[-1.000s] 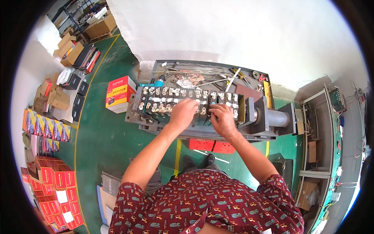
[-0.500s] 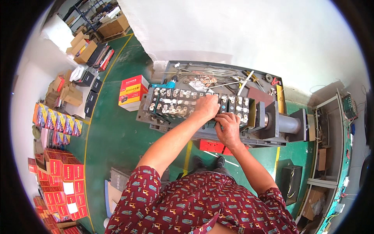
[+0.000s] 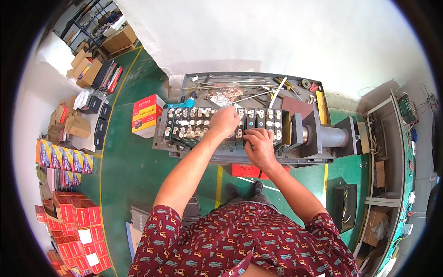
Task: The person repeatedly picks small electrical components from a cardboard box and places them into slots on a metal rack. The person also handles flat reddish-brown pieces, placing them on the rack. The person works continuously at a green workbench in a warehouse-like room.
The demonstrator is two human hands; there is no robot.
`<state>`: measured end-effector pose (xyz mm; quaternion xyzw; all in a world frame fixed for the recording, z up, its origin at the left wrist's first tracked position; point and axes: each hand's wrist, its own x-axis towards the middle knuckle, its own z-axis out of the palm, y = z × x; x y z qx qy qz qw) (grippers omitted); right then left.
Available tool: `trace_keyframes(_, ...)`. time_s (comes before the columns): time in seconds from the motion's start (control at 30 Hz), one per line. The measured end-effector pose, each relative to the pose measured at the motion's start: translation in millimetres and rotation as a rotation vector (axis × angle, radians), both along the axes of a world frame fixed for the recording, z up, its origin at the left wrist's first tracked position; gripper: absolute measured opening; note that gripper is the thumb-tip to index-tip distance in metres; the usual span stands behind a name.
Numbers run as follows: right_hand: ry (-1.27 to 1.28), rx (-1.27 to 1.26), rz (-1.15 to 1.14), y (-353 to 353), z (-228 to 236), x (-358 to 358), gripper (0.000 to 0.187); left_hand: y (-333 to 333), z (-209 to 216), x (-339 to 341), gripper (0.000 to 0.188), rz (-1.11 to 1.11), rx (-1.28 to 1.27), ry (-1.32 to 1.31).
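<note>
A row of dark battery cells (image 3: pixel 191 123) with metal terminals and connecting tabs on top stands in a grey metal clamping fixture (image 3: pixel 295 130). Over the middle of the row, my left hand (image 3: pixel 224 121) is closed, its fingertips down among the terminals; whatever they pinch is hidden. Just right of it, my right hand (image 3: pixel 260 147) has bent fingers closed over the near edge of a dark battery cell (image 3: pixel 250 121). Cells right of the left hand show bare dark tops. A teal power tool (image 3: pixel 185 103) lies behind the row's left end.
Metal rods (image 3: pixel 230 86), a pale strip (image 3: pixel 277 92) and tape roll (image 3: pixel 306 83) lie on the bench behind. A red-yellow box (image 3: pixel 146 114) is left of the fixture. A red block (image 3: pixel 246 170) sits below its front edge. Shelving (image 3: pixel 384 203) stands right; stacked red boxes (image 3: pixel 83 217) left.
The whole view has shifted, moving the bench left and slightly up in the picture. My left hand has moved a little left along the row, uncovering a cell top. My right hand stays at the near edge.
</note>
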<state>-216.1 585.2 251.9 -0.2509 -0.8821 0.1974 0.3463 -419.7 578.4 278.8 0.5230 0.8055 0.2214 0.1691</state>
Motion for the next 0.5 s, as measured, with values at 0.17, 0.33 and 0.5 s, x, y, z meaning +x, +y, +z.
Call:
trace_keyframes(0.17,0.002,0.019,0.007,0,-3,-2,0.027,1,7,17,0.033,-0.035,-0.054,0.035)
trace_keyframes(0.33,-0.055,0.01,0.046,-3,-6,0,0.032,-1,-7,12,0.024,-0.058,-0.005,-0.013)
trace_keyframes(0.5,-0.066,0.013,0.046,-3,-7,1,0.033,-6,-4,9,0.022,-0.174,0.022,-0.019)
